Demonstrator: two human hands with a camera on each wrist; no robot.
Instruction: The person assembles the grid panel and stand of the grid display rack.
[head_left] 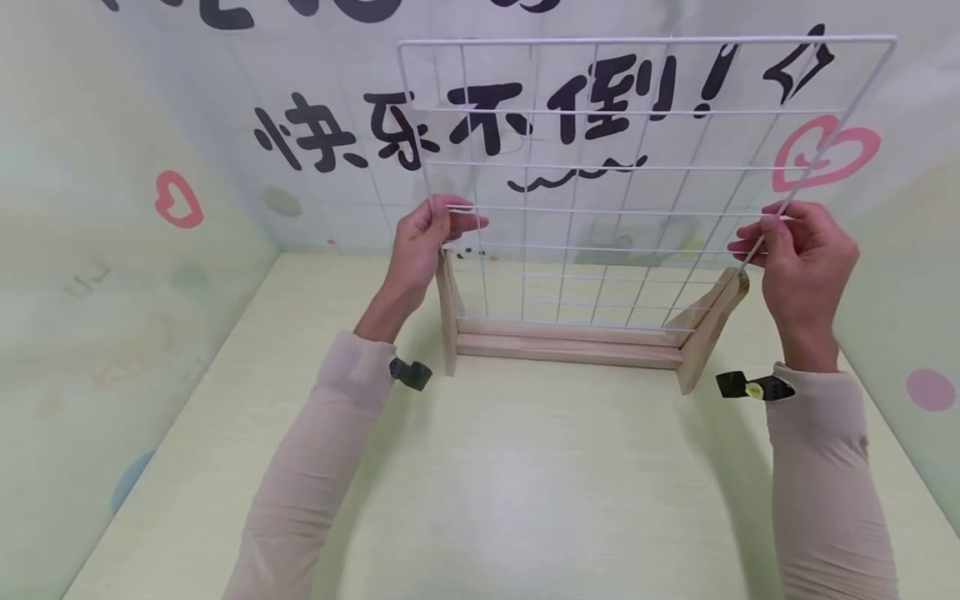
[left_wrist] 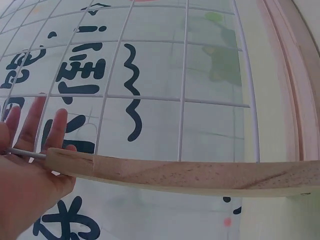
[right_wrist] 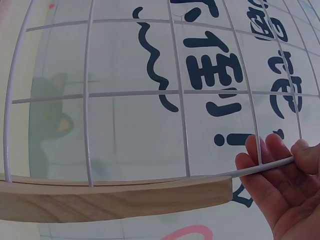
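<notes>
A white wire grid panel (head_left: pixel 573 167) stands upright between the two side pieces of a wooden stand (head_left: pixel 570 350). My left hand (head_left: pixel 423 242) pinches the panel's left edge wire just above the stand's left side piece (left_wrist: pixel 150 172). On the other side, my right hand (head_left: pixel 806 258) pinches the right edge wire with thumb and fingers, above the right side piece (right_wrist: pixel 120 200). The panel's lower edge sits down at the stand's wooden crossbar, between the side pieces.
The stand rests on a pale green tabletop (head_left: pixel 517 483). Close behind it rises a light backdrop (head_left: pixel 330 217) with black lettering and pink hearts. Similar printed walls flank the table at left and right. Each wrist wears a black strap with a small camera.
</notes>
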